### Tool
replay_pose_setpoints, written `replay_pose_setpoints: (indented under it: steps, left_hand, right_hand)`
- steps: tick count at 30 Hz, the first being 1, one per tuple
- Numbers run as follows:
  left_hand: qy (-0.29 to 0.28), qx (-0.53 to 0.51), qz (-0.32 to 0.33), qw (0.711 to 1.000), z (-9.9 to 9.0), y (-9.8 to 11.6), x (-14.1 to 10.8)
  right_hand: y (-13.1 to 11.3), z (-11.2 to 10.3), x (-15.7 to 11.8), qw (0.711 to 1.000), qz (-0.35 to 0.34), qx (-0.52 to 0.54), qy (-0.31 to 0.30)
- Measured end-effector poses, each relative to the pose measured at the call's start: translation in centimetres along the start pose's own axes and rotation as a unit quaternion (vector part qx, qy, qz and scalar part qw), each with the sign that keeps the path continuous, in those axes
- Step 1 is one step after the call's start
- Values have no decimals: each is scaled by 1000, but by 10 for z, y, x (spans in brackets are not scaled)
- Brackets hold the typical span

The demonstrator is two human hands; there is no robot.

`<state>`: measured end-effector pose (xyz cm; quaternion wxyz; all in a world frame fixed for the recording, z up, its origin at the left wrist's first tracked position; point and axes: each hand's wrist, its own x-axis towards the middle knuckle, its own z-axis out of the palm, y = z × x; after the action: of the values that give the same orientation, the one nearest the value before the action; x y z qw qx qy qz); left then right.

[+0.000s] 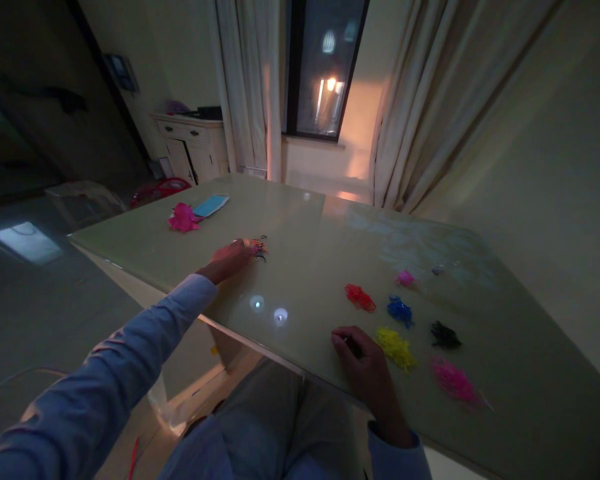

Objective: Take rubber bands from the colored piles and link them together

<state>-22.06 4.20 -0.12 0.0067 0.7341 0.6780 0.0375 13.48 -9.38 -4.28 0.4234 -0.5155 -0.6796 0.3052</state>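
My left hand reaches out over the table, fingers drawn together at a small mixed-colour pile of thin bands; its fingertips are partly hidden there. My right hand rests near the front edge with its fingers curled in, and whatever they may hold is hidden. Close beside it lies a yellow pile of thin bands. Beyond are a red pile and a blue pile. Farther right lie a black pile and a pink pile.
A crumpled pink piece lies beside a light-blue flat rectangular thing at the table's far left. Toward the back right are a small pink item and a small clear scrap. The table's front edge runs above my lap.
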Motion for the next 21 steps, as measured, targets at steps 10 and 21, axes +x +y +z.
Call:
replay_pose_setpoints:
  steps: [10,21]
  left_hand:
    - [-3,39,20,999,4,3,-3]
    - [64,-38,24,997,3,-8,-1]
  right_hand:
    - [1,-1,-3,1000,-2,6,2]
    - [4,1,-3,1000,5,4,-1]
